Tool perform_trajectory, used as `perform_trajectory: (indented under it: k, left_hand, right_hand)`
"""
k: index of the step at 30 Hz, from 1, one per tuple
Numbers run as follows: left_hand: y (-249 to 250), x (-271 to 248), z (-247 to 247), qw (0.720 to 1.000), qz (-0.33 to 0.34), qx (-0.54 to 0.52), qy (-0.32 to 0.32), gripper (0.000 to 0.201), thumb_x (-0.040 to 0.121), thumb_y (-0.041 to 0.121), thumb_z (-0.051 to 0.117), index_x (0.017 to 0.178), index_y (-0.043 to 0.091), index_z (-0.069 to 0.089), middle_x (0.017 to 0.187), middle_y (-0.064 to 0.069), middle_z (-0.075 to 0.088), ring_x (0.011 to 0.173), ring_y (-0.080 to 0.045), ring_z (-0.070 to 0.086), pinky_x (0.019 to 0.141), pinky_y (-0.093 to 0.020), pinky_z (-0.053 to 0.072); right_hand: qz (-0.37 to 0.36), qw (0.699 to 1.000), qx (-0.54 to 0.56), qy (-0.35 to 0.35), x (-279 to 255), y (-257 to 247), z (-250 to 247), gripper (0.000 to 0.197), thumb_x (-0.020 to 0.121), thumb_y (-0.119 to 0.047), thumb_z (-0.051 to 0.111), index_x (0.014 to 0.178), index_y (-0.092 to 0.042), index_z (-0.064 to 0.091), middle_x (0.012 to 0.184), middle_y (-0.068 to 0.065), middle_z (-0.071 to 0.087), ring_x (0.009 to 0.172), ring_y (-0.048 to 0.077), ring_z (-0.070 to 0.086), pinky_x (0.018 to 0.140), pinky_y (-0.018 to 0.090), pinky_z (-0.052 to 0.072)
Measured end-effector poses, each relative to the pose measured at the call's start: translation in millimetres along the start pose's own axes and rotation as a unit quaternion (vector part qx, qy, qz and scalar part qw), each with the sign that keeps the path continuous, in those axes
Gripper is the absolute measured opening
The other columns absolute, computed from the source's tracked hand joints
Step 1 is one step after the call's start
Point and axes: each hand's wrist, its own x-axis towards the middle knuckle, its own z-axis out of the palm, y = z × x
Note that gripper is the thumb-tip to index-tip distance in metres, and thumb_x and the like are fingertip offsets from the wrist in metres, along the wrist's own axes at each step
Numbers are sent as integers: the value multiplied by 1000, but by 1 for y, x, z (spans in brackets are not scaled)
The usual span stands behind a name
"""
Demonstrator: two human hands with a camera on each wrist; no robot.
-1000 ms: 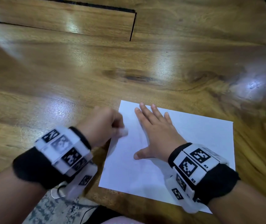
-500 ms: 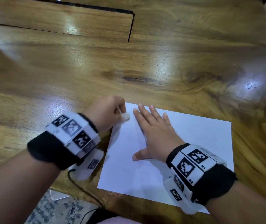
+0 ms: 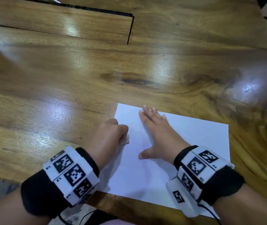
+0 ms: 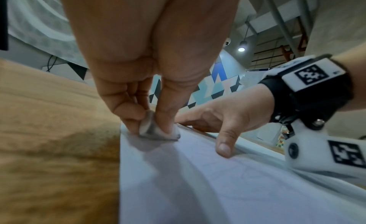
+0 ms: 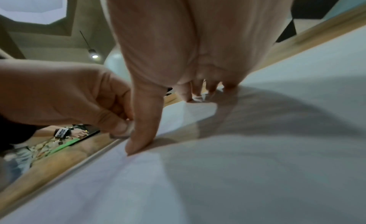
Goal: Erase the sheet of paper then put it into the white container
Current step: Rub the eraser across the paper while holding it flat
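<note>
Pulled back along the sheet's point(image 3: 186, 143) left edge, the left hand point(image 3: 108, 137) pinches the eraser point(image 3: 126, 140) mid-erasing, right hand point(image 3: 160, 135) flat, fingers spread; next, probably more strokes.

No word, brand or number can be read anywhere. The only signs are black-and-white square code markers on the white blocks of the wrist bands point(image 3: 72, 174), just behind the left hand point(image 3: 108, 135), and on the band point(image 3: 201, 166) behind the right hand point(image 3: 158, 135). Tiny marks beside those squares are too small to read. The sheet of paper point(image 3: 194, 137) under the right hand shows only faint lines, no legible writing.
</note>
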Motion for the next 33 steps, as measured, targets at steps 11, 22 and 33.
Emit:
perform_trajectory:
  k: [11, 22, 33]
  left_hand:
    - [22, 67, -24, 998, -59, -6, 22, 9, 80, 10, 59, 87, 6, 62, 87, -12, 63, 84, -26, 55, 67, -27, 36]
    - [17, 49, -23, 1000, 2, 21, -16, 12, 79, 21, 63, 82, 9, 63, 73, -2, 57, 73, -20, 50, 53, -20, 27]
    - [12, 30, -18, 995, 31, 31, -85, 13, 78, 23, 63, 66, 22, 59, 63, 6, 53, 66, -17, 48, 52, -20, 30]
  right_hand:
    - [-6, 1000, -13, -1, -3, 4, -1, 125, 68, -46, 79, 150, -15, -11, 156, -3, -26, 143, 15, -24, 109, 24, -15]
    - [-6, 1000, -12, 0, -3, 4, 0, 124, 70, -45, 78, 150, -16, -11, 155, -3, -27, 142, 15, -25, 111, 26, -15]
    - [-6, 1000, -17, -2, -2, 4, 1, 124, 70, -46, 77, 150, -16, -12, 155, -2, -27, 142, 15, -26, 112, 27, -15]
